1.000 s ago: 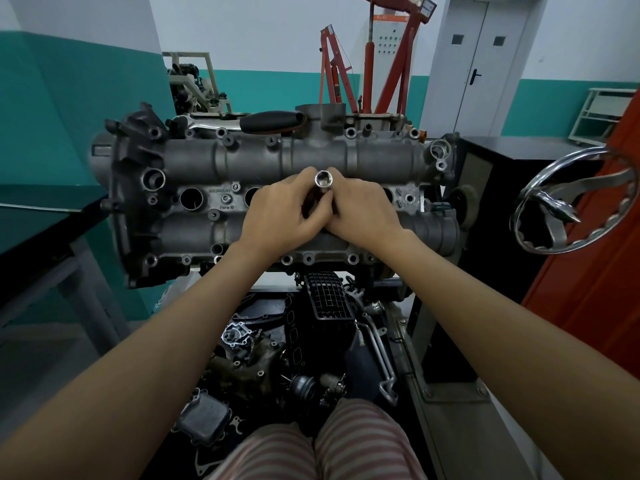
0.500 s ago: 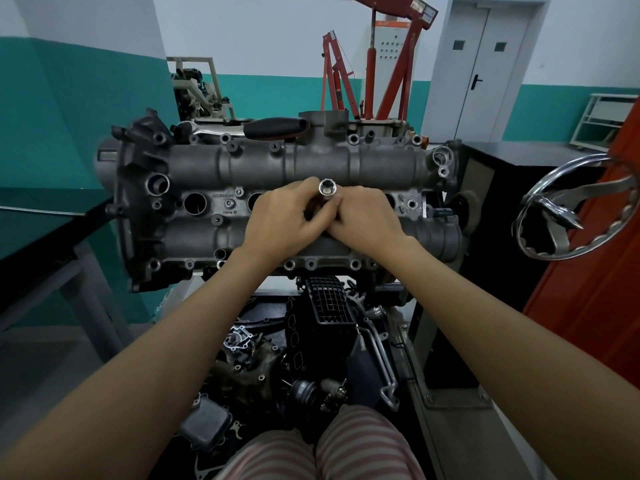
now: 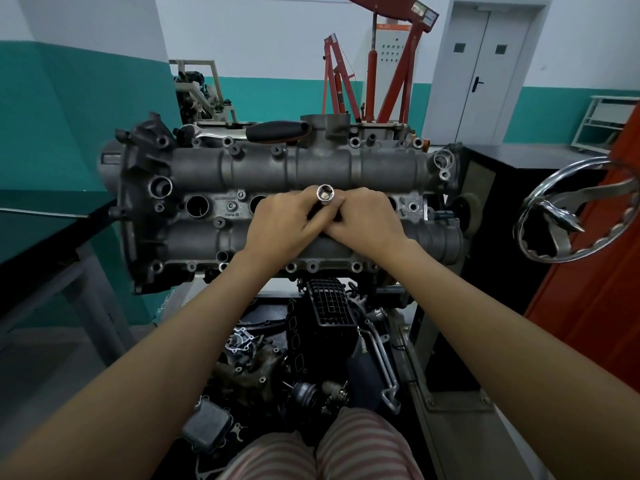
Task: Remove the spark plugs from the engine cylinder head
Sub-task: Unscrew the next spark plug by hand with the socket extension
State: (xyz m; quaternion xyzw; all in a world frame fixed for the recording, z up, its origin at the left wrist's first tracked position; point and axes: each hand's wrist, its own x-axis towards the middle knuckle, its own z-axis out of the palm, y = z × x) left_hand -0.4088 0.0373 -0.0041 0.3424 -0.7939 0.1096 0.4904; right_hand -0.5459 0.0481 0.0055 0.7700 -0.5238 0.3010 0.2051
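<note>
Teal walls stand behind the long grey metal cylinder head [image 3: 284, 209], where left hand [image 3: 284, 225] and right hand [image 3: 367, 223] together grip a shiny silver socket tube [image 3: 325, 195].

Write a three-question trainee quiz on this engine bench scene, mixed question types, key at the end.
1. True or false: both hands meet at the socket over the cylinder head.
2. Multiple choice: the open plug wells in plain view lie on which side of the hands? A) the person's left B) the person's right C) behind the red hoist
3. Fill in: the black-handled tool rests on the ____ edge of the head.

Key: 1 true, the left hand and right hand both close around it; 2 A; 3 far.
</note>
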